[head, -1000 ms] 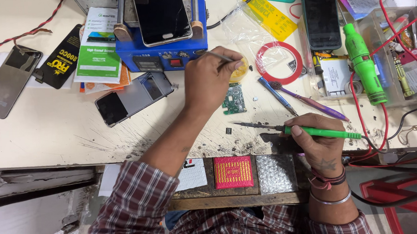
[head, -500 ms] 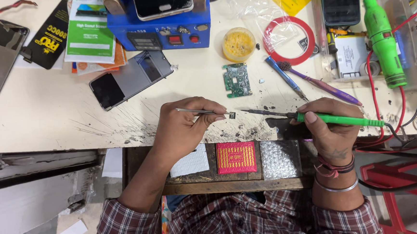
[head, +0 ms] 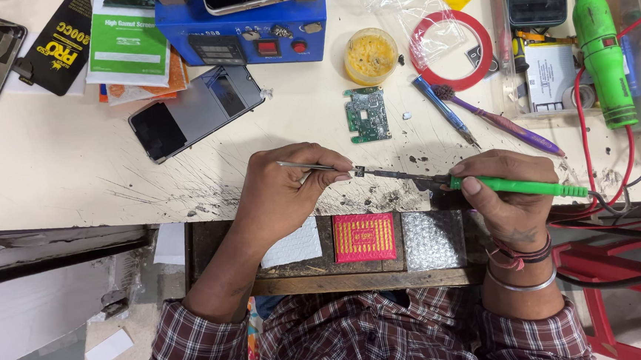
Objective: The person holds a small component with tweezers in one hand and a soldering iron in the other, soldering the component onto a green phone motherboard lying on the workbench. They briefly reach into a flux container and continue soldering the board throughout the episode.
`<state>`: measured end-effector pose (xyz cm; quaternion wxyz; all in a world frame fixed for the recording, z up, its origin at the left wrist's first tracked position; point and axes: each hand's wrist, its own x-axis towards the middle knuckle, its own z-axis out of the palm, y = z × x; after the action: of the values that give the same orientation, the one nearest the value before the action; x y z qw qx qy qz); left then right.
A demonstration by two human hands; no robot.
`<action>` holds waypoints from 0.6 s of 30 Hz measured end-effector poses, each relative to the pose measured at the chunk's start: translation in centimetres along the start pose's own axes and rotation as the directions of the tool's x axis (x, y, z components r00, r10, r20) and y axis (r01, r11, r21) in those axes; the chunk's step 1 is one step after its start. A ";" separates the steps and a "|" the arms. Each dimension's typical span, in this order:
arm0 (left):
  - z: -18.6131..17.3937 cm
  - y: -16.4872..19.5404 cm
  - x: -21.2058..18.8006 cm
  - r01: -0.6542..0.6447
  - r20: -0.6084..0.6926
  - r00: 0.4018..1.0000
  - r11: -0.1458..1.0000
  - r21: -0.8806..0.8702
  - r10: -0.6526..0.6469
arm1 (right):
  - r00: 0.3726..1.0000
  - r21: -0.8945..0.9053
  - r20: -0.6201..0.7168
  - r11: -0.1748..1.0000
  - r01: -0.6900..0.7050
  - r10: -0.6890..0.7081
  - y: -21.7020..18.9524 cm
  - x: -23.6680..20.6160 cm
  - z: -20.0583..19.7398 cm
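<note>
My left hand (head: 284,193) grips thin metal tweezers (head: 312,166) whose tips pinch a tiny dark chip (head: 359,172) just above the scorched bench edge. My right hand (head: 507,194) holds a green-handled soldering iron (head: 517,186); its dark tip reaches left and meets the chip. A small green circuit board (head: 367,115) lies on the bench a little beyond the chip, apart from both hands. A round tub of yellow flux paste (head: 371,55) stands behind the board.
A blue heating station (head: 252,39) with a phone on top stands at the back. A dark phone (head: 196,112) lies left of the board. Red tape ring (head: 452,49), brush (head: 498,121), green tool (head: 603,51), red cables (head: 585,149) sit right. Open drawer (head: 365,240) lies below.
A second ago my left hand was at the flux tub; it came back to the bench edge with the tweezers. The iron tip now touches the chip. The view has shifted slightly.
</note>
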<state>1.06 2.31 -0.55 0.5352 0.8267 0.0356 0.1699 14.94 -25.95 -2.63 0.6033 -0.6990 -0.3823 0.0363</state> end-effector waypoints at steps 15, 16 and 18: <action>0.0 0.1 0.1 -0.008 0.008 1.000 0.999 0.037 0.008 | 1.000 -0.018 0.008 1.000 -0.022 0.022 -0.3 0.1 0.2; 0.0 0.1 0.0 -0.007 0.009 1.000 0.999 0.042 0.007 | 1.000 -0.023 0.007 1.000 -0.019 0.019 -0.3 0.1 0.1; 0.0 0.2 0.1 0.003 0.013 1.000 1.000 0.030 -0.003 | 1.000 -0.032 0.004 0.999 -0.012 0.012 -0.2 0.1 0.0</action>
<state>1.10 2.27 -0.38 0.5232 0.8357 0.0361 0.1633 14.91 -25.87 -2.47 0.5910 -0.7108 -0.3799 0.0355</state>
